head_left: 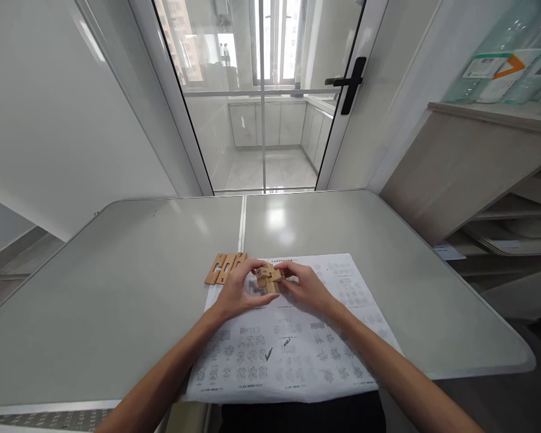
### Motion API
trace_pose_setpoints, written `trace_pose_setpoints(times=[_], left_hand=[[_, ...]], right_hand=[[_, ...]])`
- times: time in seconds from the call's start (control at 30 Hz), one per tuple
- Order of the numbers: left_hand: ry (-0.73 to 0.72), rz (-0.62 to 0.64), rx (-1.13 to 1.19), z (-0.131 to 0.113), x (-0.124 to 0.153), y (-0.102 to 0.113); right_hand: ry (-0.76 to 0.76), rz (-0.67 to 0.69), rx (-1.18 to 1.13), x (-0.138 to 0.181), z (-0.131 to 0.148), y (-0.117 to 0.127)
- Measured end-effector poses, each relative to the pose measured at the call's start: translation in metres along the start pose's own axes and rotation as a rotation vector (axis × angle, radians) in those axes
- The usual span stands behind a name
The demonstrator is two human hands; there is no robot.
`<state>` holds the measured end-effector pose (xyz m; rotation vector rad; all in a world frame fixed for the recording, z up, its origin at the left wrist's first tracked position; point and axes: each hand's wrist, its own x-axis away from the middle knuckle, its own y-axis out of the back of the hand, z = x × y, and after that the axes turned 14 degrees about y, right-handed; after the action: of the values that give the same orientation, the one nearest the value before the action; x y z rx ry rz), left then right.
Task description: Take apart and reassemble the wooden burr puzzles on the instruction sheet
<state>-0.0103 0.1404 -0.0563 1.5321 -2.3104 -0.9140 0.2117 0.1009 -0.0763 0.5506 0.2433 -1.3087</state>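
Observation:
Several interlocked light wooden pieces form a burr puzzle [270, 278], held between both hands above a printed sheet. My left hand [238, 291] curves round its left side, thumb along the near edge and fingers at the back. Against the right side, my right hand [302, 284] pinches an end of the puzzle with its fingers. Dark markings show on some block ends. Beside my left hand lie flat notched wooden pieces [216, 269] with numbers on them, partly covered by that hand. Under both hands, the instruction sheet [252, 355] carries rows of small diagrams and handwritten marks.
The grey table [94, 300] has rounded corners and a seam down its far half. Beyond it is a glass door [279, 132] with a black handle [352, 84]. On the right, a shelf unit [473, 156] holds large clear bottles [514, 72].

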Motion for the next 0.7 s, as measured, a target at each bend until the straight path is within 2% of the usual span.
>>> trace_pose_setpoints(times=[0.2, 0.53, 0.7], left_hand=[[-0.053, 0.004, 0.013, -0.001, 0.0, -0.001], [-0.013, -0.017, 0.063, -0.005, -0.001, -0.001], [0.02, -0.041, 0.138, 0.003, 0.0, -0.003]], right_hand=[[-0.044, -0.036, -0.032, 0.001, 0.006, -0.007], [-0.09, -0.083, -0.091, 0.003, -0.002, -0.011], [-0.175, -0.086, -0.372, 0.0, -0.006, -0.01]])
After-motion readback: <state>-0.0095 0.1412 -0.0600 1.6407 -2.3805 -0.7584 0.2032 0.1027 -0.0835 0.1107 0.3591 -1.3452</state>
